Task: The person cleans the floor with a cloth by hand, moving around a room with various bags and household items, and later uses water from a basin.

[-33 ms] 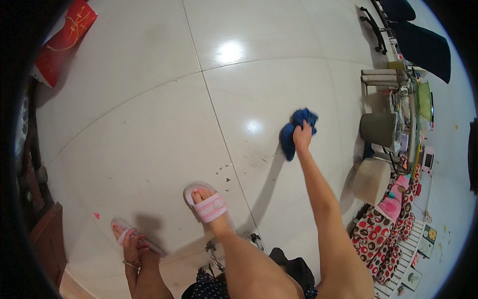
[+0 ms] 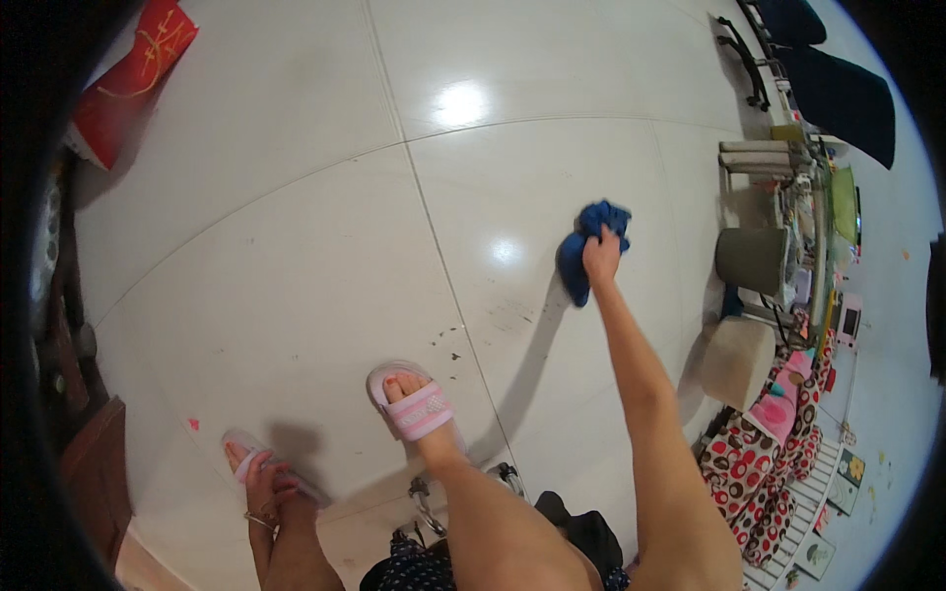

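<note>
My right hand [image 2: 601, 256] is closed round a bunched dark blue cloth [image 2: 574, 264], held at or just over the glossy tiled floor [image 2: 532, 394] with the arm stretched forward. Part of the cloth hangs out to the left of the fist. Faint grey smears [image 2: 507, 313] and several dark specks [image 2: 453, 357] mark the tiles nearer to me. At lower left, my left hand [image 2: 268, 485] wears a bracelet and rests by my left ankle, fingers loosely apart and holding nothing visible. Pink slippers [image 2: 424, 411] are on my feet.
A red bag [image 2: 133, 84] stands at far left, above brown furniture [image 2: 99, 463]. Along the right are a grey bin [image 2: 754, 258], a beige stool [image 2: 737, 362], a patterned cloth [image 2: 749, 473] and a dark chair [image 2: 838, 94]. Chrome legs [image 2: 426, 504] show beneath me.
My right hand and the blue cloth have shifted very slightly forward. The left hand keeps its place at the ankle.
</note>
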Available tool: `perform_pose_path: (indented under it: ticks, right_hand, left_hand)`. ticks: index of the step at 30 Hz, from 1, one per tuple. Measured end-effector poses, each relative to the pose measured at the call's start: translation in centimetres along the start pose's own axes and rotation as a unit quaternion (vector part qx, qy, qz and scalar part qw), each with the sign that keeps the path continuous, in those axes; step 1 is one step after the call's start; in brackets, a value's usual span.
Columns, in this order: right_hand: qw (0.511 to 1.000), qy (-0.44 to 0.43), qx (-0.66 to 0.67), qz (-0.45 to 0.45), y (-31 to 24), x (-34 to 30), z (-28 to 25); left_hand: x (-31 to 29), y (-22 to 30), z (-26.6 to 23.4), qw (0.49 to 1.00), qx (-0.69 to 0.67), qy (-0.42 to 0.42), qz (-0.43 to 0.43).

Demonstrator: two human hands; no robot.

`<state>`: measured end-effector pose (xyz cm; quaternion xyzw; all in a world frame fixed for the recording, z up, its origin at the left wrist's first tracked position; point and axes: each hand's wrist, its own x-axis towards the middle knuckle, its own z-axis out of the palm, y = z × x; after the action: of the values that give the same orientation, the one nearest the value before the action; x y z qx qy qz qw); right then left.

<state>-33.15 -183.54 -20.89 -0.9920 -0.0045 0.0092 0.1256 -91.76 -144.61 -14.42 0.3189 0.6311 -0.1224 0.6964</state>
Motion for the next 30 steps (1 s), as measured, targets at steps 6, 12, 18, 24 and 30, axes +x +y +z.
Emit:
perform_pose_path:
  ticks: [6,12,18,24,30]
  right_hand:
    - [0.989,-0.039,-0.027,-0.137,-11.2,6.4,2.8]
    - [0.955,-0.045,-0.006,-0.292,-22.3,4.6,6.0]
    - [0.886,-0.094,0.034,-0.453,-34.8,-2.9,8.1]
    - [0.774,-0.213,0.010,-0.596,-43.2,-16.2,8.7]
    - [0.631,-0.256,0.005,-0.732,-41.4,-21.8,7.3]
  left_hand:
    - [0.3,-0.2,-0.1,0.999,0.036,-0.004,0.024]
    - [-0.9,0.9,0.2,0.999,0.028,0.006,0.017]
    - [-1.1,0.8,-0.2,0.998,-0.001,-0.033,0.049]
    - [0.0,-0.8,-1.9,0.984,-0.010,-0.137,0.112]
    - [0.6,-1.9,-3.0,0.978,0.029,-0.152,0.139]
